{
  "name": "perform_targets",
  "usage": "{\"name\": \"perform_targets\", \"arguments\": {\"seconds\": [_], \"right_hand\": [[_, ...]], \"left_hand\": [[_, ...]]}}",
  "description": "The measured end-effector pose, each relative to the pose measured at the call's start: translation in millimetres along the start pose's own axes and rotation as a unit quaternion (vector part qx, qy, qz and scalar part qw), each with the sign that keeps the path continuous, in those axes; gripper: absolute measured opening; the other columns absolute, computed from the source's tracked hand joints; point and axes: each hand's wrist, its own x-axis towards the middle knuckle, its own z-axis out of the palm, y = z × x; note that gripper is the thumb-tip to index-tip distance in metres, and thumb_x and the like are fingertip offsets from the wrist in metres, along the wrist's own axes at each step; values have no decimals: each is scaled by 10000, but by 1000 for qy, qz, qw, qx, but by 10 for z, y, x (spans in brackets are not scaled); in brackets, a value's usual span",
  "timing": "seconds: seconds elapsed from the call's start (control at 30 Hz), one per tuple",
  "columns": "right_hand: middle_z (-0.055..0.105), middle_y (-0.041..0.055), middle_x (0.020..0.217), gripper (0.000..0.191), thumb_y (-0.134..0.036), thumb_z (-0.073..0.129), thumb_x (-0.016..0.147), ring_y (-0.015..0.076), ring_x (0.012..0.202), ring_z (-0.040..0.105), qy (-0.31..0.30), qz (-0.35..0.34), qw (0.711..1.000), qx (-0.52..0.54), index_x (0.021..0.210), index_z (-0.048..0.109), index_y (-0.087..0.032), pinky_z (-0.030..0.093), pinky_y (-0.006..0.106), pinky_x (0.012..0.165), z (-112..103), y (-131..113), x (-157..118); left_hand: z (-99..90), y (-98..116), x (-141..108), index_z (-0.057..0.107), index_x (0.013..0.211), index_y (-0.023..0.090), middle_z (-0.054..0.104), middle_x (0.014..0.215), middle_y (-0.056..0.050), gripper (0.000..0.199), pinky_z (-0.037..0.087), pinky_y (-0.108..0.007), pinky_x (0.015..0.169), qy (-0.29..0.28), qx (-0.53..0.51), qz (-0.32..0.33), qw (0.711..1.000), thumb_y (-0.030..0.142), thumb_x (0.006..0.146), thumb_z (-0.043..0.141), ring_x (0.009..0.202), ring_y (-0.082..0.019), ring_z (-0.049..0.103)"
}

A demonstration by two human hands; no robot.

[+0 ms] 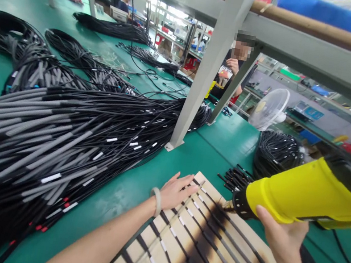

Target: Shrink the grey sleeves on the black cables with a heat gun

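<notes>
Heat gun [307,191]: yellow body, black nozzle, held in the right hand [282,238], fingers wrapped under the body, thumb on top. Grip closed on the gun. Nozzle points left, just over the top corner of a slatted wooden board [211,190]; can't tell if it touches.

Board sits at the near edge of the green counter [221,144], right of centre, running out of frame at the bottom. Dark scorch bands cross the slats. Black cables [207,257] with grey sleeves and white tags lie side by side across it, diagonally.

Left hand [174,192] open, fingers together and flat, resting on the board's top-left edge among the cable ends. Not holding anything. Pale bangle [156,201] on that wrist.

Left half of counter: large cable heap [40,148], same black and grey type, red-tipped ends near the bottom. More coils [73,57] behind it, towards the far end. Right of the board's top corner: loose black plug ends [235,178] and a coiled bundle [276,156].

Past a steel post [212,65]: co-worker [232,69] standing across the counter, beside a white fan [269,109].
</notes>
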Motion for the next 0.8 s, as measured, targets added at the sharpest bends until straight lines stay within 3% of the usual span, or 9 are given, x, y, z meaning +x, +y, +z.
{"name": "perform_targets", "arguments": {"seconds": [0.3,0.4,0.6,0.8], "right_hand": [[661,78,668,386,-303,816,474,253,647,639,28,20,999,-6,768,644,-122,552,411,641,-84,135,62],[657,71,652,389,-314,811,490,253,645,636,31,12,999,-4,790,651,-125,545,413,631,-105,193,108],[671,109,810,550,-326,817,499,271,695,642,23,26,998,57,971,630,-113,518,449,698,-124,395,290],[668,114,845,482,-311,819,495,276,779,637,33,35,995,90,896,640,-114,506,450,760,-93,454,313]], "left_hand": [[-49,-28,38,342,1365,147,325,1428,-72,669,72,-413,1151,-9,3,-7,1000,576,887,157,1344,-165,260],[-40,-42,48,334,1370,149,323,1430,-63,671,67,-410,1153,-11,3,-10,1000,578,885,153,1345,-163,256],[-33,-66,62,330,1370,135,323,1428,-62,673,67,-418,1154,-8,8,-14,1000,569,886,154,1347,-165,252],[-48,-53,73,354,1362,178,337,1421,-39,640,89,-419,1152,-1,9,-13,1000,564,884,175,1339,-168,272]]}}
